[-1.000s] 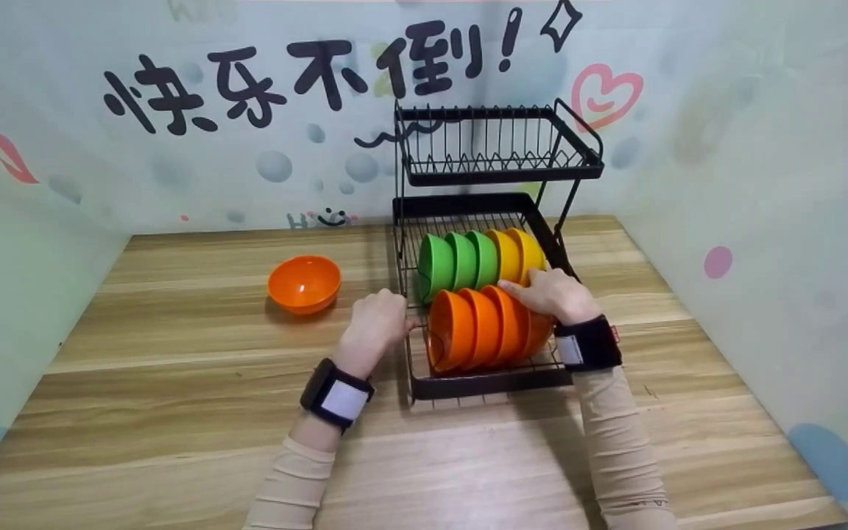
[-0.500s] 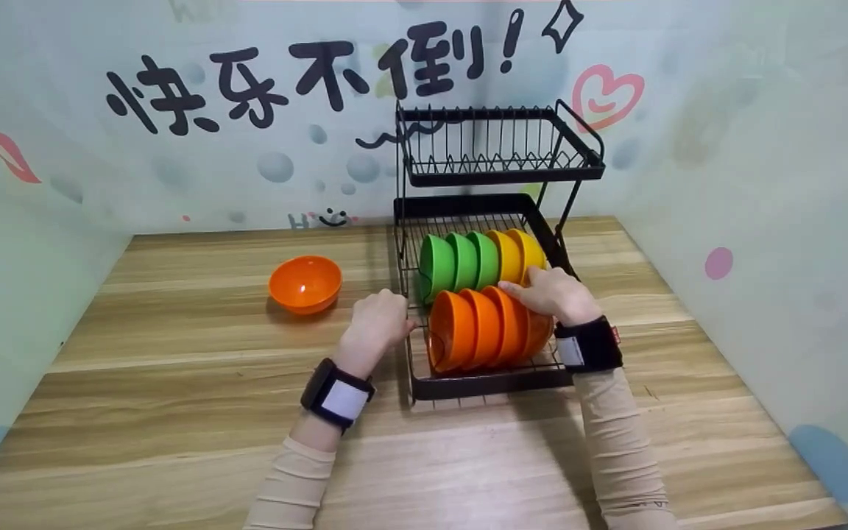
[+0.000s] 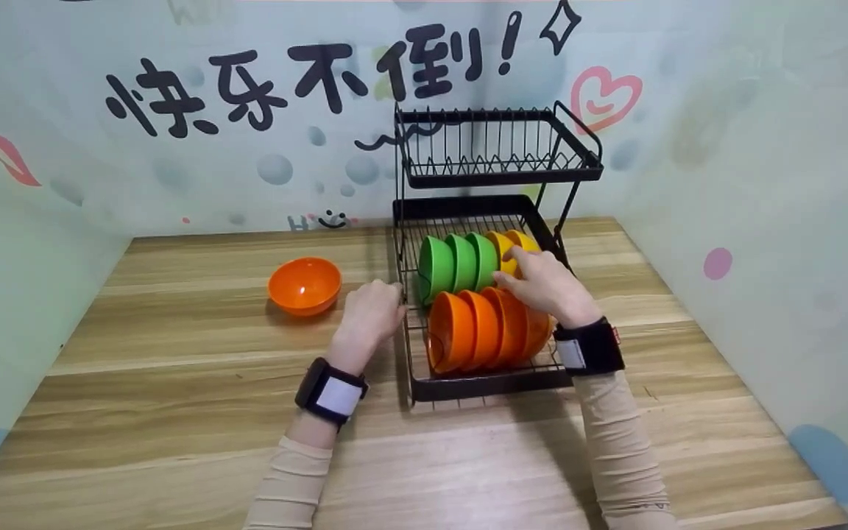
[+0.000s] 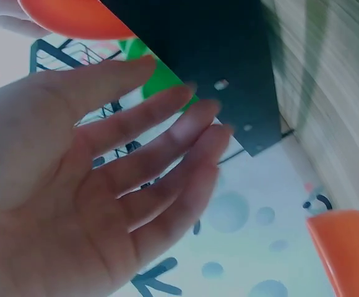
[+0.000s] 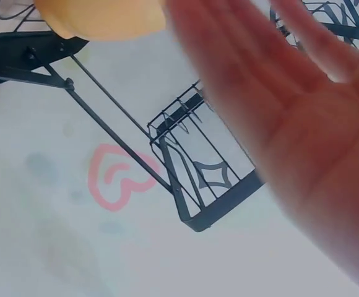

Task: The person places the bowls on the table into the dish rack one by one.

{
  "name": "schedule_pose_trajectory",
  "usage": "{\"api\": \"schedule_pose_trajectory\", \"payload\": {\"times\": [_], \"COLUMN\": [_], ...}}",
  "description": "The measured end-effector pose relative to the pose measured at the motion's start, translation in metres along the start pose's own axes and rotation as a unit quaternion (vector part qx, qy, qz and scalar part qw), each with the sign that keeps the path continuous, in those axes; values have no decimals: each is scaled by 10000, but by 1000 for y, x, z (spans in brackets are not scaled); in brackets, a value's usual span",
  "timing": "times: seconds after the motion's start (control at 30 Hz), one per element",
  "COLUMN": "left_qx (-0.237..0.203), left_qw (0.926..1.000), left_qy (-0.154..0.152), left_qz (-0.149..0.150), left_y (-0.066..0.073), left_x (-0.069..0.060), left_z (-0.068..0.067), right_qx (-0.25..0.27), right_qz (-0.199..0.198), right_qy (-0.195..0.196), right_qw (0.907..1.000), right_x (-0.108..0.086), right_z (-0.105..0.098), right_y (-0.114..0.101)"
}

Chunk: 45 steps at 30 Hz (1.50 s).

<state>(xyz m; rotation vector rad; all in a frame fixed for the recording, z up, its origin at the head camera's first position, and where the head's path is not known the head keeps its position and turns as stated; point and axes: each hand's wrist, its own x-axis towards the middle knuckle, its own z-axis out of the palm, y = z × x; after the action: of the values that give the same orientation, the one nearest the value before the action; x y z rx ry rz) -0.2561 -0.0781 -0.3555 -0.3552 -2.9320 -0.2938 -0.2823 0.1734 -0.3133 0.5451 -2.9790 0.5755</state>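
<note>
A black two-tier dish rack (image 3: 494,384) holds bowls on edge in its lower tray. Three green bowls (image 3: 435,269) and two yellow bowls (image 3: 506,243) form the back row; several orange bowls (image 3: 452,333) stand in front. My right hand (image 3: 542,283) is over the right end of the rows, fingers extended by the yellow bowls; contact is unclear. My left hand (image 3: 369,313) is beside the rack's left edge. In the left wrist view its slightly bent fingers (image 4: 161,117) lie by the rack's dark side wall, holding nothing.
A single orange bowl (image 3: 305,285) sits upright on the wooden table (image 3: 174,412), left of the rack. The rack's wire upper tier (image 3: 501,177) overhangs the back of the lower tray. Printed walls (image 3: 277,169) enclose the table at the back and sides.
My right hand has come up off the orange bowls and shifted back and left toward the yellow ones. My left hand has drawn slightly left and back. The bowls look unmoved.
</note>
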Motion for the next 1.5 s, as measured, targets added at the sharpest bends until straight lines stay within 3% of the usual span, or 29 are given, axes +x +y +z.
{"api": "schedule_pose_trajectory", "payload": {"times": [0.13,0.23,0.43,0.7,1.0,1.13,1.5], "left_qx": [308,480,455,455,563,620,615], "left_qw": [9971,9938,9925,9899,9888,9880,9869], "left_qy": [667,872,524,241,609,935,1371], "left_qz": [-201,-495,-1003,-1325,-1239,-1061,-581], "left_y": [-13,-25,-46,-65,-70,-69,-56], "left_x": [3,6,9,8,3,2,1], "left_z": [3,6,15,26,31,30,16], "right_qx": [192,275,361,410,386,386,396], "right_qz": [-583,-880,-1065,-1157,-1257,-1248,-1190], "right_qy": [283,379,338,305,359,374,380], "right_qw": [9977,9950,9931,9920,9907,9907,9914], "right_x": [0,0,-2,-3,-4,-5,-4], "right_z": [0,-1,-3,-4,-4,-4,-5], "right_y": [-4,-7,-12,-13,-13,-12,-14]}}
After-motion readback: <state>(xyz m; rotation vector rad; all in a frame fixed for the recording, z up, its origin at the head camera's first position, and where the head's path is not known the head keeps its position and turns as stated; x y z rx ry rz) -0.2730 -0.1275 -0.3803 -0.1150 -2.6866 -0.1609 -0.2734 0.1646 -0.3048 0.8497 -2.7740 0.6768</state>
